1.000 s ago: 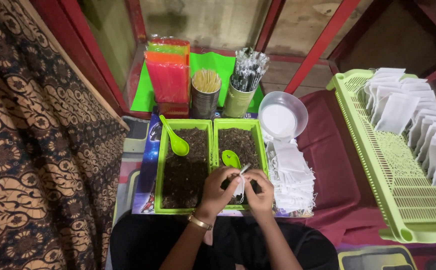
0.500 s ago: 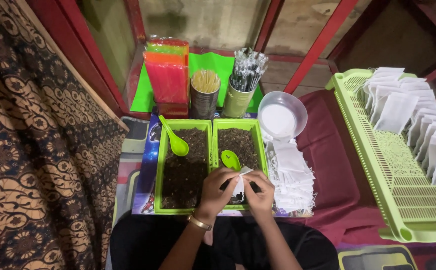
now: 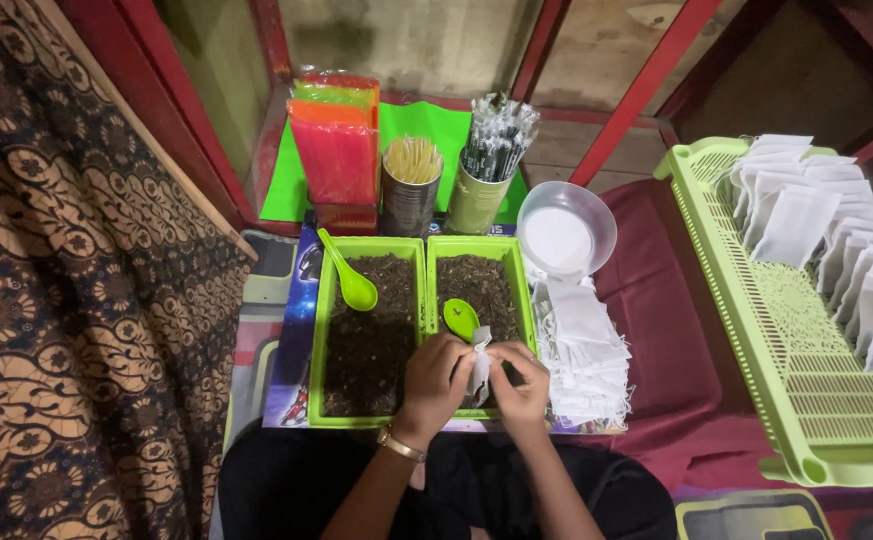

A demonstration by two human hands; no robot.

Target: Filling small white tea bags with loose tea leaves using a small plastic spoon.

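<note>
Nearest the camera, the left hand [image 3: 435, 382] and the right hand [image 3: 520, 385] meet over the near end of the right-hand green tray [image 3: 531, 318]; between them they pinch a small white paper sachet [image 3: 480, 362], fingers closed narrow on its edges. Compared with a second ago the hands have barely shifted; the sachet stays upright between them, though whether its mouth is open or being folded is too small to tell, so the work on this sachet looks to be at the same stage.

Just beyond the fingers a green spoon [image 3: 461, 319] lies on the dark loose material in that tray; a second green spoon [image 3: 354, 284] rests in the left-hand green tray [image 3: 316, 330], unmoved. To the right, touching the tray, a stack of empty white sachets [image 3: 585, 345] lies on the red cloth [image 3: 657, 330]; farther right a green slatted basket [image 3: 787, 380] holds rows of white sachets [image 3: 817, 215].

Farther off stand a white bowl [image 3: 567, 235], a tin of wooden sticks [image 3: 411, 185], a cup of wrapped dark sticks [image 3: 492, 165] and packs of coloured straws [image 3: 337, 145].
</note>
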